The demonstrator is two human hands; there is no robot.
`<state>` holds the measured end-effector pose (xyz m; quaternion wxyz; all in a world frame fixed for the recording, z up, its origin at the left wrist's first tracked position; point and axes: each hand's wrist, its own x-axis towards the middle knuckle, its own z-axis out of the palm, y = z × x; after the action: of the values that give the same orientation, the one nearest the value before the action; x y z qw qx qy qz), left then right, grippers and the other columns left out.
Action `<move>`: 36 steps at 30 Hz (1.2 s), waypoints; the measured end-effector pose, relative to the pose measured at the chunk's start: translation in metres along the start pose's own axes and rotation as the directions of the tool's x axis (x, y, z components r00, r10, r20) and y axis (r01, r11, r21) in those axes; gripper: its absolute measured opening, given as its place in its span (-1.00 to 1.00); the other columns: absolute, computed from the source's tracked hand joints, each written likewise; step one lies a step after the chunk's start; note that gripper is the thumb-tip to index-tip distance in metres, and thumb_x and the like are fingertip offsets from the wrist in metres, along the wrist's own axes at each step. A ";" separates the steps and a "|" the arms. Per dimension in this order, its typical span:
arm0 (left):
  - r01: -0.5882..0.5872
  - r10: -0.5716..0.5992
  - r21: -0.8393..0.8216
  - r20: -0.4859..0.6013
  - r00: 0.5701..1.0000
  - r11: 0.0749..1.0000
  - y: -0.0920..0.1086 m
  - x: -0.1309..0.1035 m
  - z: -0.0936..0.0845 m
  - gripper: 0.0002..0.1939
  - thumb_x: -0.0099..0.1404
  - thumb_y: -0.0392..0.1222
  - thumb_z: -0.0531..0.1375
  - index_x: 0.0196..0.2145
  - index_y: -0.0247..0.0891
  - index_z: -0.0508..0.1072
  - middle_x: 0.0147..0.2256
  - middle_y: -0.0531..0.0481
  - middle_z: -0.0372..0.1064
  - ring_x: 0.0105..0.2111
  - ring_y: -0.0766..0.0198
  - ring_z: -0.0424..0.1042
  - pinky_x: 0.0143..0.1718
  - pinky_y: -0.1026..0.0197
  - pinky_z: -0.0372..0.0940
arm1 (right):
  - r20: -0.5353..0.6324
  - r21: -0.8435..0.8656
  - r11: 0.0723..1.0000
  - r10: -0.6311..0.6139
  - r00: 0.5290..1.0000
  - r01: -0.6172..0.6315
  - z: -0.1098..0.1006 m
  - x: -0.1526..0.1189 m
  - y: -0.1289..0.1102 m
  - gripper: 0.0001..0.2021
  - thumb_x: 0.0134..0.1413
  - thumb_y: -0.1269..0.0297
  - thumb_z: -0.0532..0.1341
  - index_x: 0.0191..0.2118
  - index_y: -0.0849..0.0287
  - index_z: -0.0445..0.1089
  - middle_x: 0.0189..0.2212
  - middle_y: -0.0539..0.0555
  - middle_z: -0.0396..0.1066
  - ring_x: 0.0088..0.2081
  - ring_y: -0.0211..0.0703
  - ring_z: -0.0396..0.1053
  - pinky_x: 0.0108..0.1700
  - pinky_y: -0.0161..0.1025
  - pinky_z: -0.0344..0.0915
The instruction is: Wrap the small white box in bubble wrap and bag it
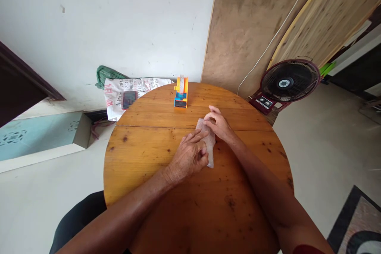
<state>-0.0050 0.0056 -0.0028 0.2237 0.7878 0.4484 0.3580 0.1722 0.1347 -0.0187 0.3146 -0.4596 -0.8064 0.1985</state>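
A translucent whitish packet (210,141), which looks like bubble wrap or plastic film, lies lengthwise on the round wooden table (143,154). What is inside the packet, if anything, cannot be made out. Across its middle from the left rests my left hand (190,154), fingers stretched out over it and thumb bent inward. At the packet's far end my right hand (219,124) pinches its edge between thumb and forefinger, the other fingers raised. Beyond both hands stands an orange and blue tape dispenser (181,92) with a roll of clear tape.
Behind the table's far left edge sits a white printed sack (111,101) with a green bag (108,74). A dark red fan (285,83) stands close by the right edge. A white cable (269,43) hangs along the wooden board. A pale blue box-like piece (44,135) lies left.
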 end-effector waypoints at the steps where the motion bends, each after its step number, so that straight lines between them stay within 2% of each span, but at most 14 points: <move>1: -0.007 0.007 -0.001 0.005 1.000 1.000 0.000 0.000 0.000 -0.84 0.12 -0.39 0.19 -0.52 -0.22 0.29 0.13 -0.07 0.38 0.26 -0.01 0.18 0.18 -0.09 0.13 | -0.026 -0.011 1.000 0.002 1.000 -0.002 0.003 -0.001 0.000 -0.75 -0.01 0.19 0.27 -0.17 0.14 0.44 0.23 0.23 0.20 0.28 0.10 0.12 0.24 0.06 0.10; 4: -0.001 0.001 -0.005 0.007 1.000 1.000 -0.001 0.000 0.001 -0.83 0.12 -0.41 0.18 -0.51 -0.21 0.27 0.02 -0.02 0.48 0.21 0.02 0.25 0.17 -0.06 0.16 | -0.152 0.011 0.998 0.059 0.987 -0.058 0.004 -0.001 -0.002 -0.52 -0.03 0.11 0.29 0.05 0.14 0.35 0.19 0.24 0.26 0.17 0.08 0.27 0.19 0.05 0.18; 6: 0.005 -0.005 -0.005 0.003 1.000 1.000 -0.001 0.000 0.002 -0.84 0.12 -0.40 0.18 -0.51 -0.21 0.27 0.02 -0.02 0.48 0.19 0.01 0.27 0.15 -0.08 0.17 | -0.201 0.073 0.984 0.172 0.964 -0.161 -0.005 0.000 -0.003 -0.52 0.01 0.05 0.27 0.04 0.14 0.34 0.03 0.19 0.41 -0.06 -0.03 0.43 0.01 -0.05 0.34; 7: 0.005 -0.005 -0.007 0.000 1.000 1.000 -0.002 0.000 0.002 -0.84 0.12 -0.39 0.18 -0.51 -0.21 0.27 0.03 -0.02 0.48 0.18 0.01 0.28 0.15 -0.08 0.18 | -0.184 0.112 0.966 0.250 0.951 -0.232 -0.011 0.001 -0.003 -0.55 0.03 0.03 0.25 0.01 0.14 0.36 -0.09 0.16 0.48 -0.21 -0.09 0.47 -0.12 -0.12 0.39; 8: 0.002 -0.002 -0.012 -0.003 1.000 1.000 -0.002 -0.001 0.002 -0.84 0.13 -0.38 0.17 -0.50 -0.21 0.27 0.02 -0.02 0.48 0.17 0.01 0.30 0.14 -0.08 0.19 | -0.130 0.149 0.939 0.331 0.935 -0.311 -0.017 0.001 -0.003 -0.60 0.05 0.02 0.24 -0.05 0.16 0.38 -0.20 0.13 0.51 -0.34 -0.15 0.46 -0.26 -0.19 0.39; 10: -0.007 0.007 -0.022 -0.004 1.000 1.000 -0.003 -0.001 0.003 -0.84 0.13 -0.38 0.17 -0.50 -0.20 0.26 0.01 -0.03 0.49 0.14 0.01 0.32 0.13 -0.08 0.21 | 0.040 0.200 0.867 0.457 0.888 -0.455 -0.030 0.002 -0.004 -0.66 0.09 0.01 0.21 -0.19 0.20 0.42 -0.34 0.12 0.52 -0.51 -0.23 0.41 -0.51 -0.30 0.27; 13: -0.018 0.018 -0.025 -0.006 1.000 1.000 -0.005 -0.001 0.004 -0.83 0.13 -0.38 0.16 -0.51 -0.20 0.24 0.01 -0.06 0.49 0.12 0.02 0.34 0.12 -0.09 0.21 | 0.219 0.247 0.786 0.524 0.823 -0.566 -0.040 0.000 -0.010 -0.67 0.06 0.00 0.24 -0.34 0.23 0.43 -0.37 0.16 0.52 -0.57 -0.26 0.38 -0.66 -0.36 0.10; 16: -0.016 0.016 -0.020 -0.005 1.000 1.000 -0.005 0.000 0.005 -0.84 0.12 -0.38 0.17 -0.50 -0.20 0.24 0.02 -0.06 0.48 0.13 0.04 0.34 0.13 -0.08 0.20 | 0.269 0.272 0.783 0.496 0.825 -0.560 -0.038 -0.001 -0.022 -0.70 -0.03 0.03 0.32 -0.39 0.20 0.45 -0.51 0.10 0.49 -0.63 -0.28 0.32 -0.70 -0.36 0.06; 20: -0.014 0.014 -0.030 0.003 1.000 0.999 -0.004 0.000 0.004 -0.84 0.13 -0.38 0.16 -0.50 -0.19 0.25 0.00 -0.07 0.49 0.12 0.05 0.34 0.14 -0.08 0.19 | 0.275 0.304 0.791 0.460 0.844 -0.530 -0.028 -0.002 -0.031 -0.75 -0.13 0.10 0.36 -0.42 0.19 0.44 -0.75 -0.09 0.26 -0.72 -0.35 0.14 -0.72 -0.37 -0.02; 24: -0.020 0.020 -0.032 -0.007 1.000 0.999 -0.002 0.001 0.002 -0.83 0.14 -0.38 0.15 -0.52 -0.19 0.23 -0.07 -0.08 0.51 0.07 0.06 0.37 0.09 -0.06 0.22 | 0.295 0.406 0.751 0.432 0.852 -0.521 -0.022 -0.002 -0.030 -0.71 -0.23 0.12 0.37 -0.39 0.23 0.46 -0.73 -0.14 0.21 -0.67 -0.37 0.11 -0.67 -0.39 -0.07; 26: -0.030 0.029 -0.040 -0.015 0.999 0.999 -0.001 0.001 0.001 -0.81 0.14 -0.38 0.16 -0.53 -0.19 0.22 -0.12 -0.08 0.53 0.03 0.07 0.39 0.06 -0.04 0.23 | 0.315 0.459 0.721 0.414 0.854 -0.519 -0.019 -0.002 -0.029 -0.70 -0.28 0.13 0.37 -0.40 0.23 0.46 -0.66 -0.11 0.28 -0.61 -0.35 0.16 -0.60 -0.39 0.01; 28: -0.033 0.032 -0.045 -0.022 0.999 0.998 0.000 0.001 0.000 -0.80 0.13 -0.38 0.16 -0.54 -0.19 0.21 -0.13 -0.08 0.53 0.01 0.08 0.40 0.05 -0.02 0.23 | 0.273 0.502 0.718 0.398 0.876 -0.483 -0.014 -0.002 -0.028 -0.72 -0.31 0.15 0.37 -0.43 0.22 0.44 -0.58 -0.07 0.37 -0.52 -0.30 0.24 -0.50 -0.36 0.13; 30: -0.035 0.034 -0.038 -0.017 0.999 0.999 0.001 0.001 0.000 -0.79 0.14 -0.38 0.16 -0.54 -0.19 0.21 -0.13 -0.08 0.53 0.01 0.09 0.40 0.05 -0.01 0.23 | 0.193 0.498 0.754 0.385 0.903 -0.428 -0.008 -0.002 -0.027 -0.75 -0.30 0.16 0.35 -0.46 0.21 0.41 -0.54 -0.05 0.39 -0.46 -0.26 0.27 -0.42 -0.33 0.18; 36: -0.049 0.049 0.038 -0.016 0.999 0.998 0.006 0.002 -0.004 -0.80 0.15 -0.40 0.13 -0.54 -0.20 0.20 -0.12 -0.07 0.52 -0.07 0.10 0.41 0.00 0.00 0.23 | 0.009 0.387 0.879 0.298 0.954 -0.278 0.010 -0.004 -0.022 -0.77 -0.20 0.12 0.28 -0.55 0.17 0.30 -0.58 -0.10 0.24 -0.49 -0.28 0.16 -0.43 -0.33 0.11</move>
<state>-0.0044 0.0045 0.0048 0.1962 0.7997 0.4376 0.3613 0.1533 0.1200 -0.0132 0.3856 -0.5088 -0.6663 0.3853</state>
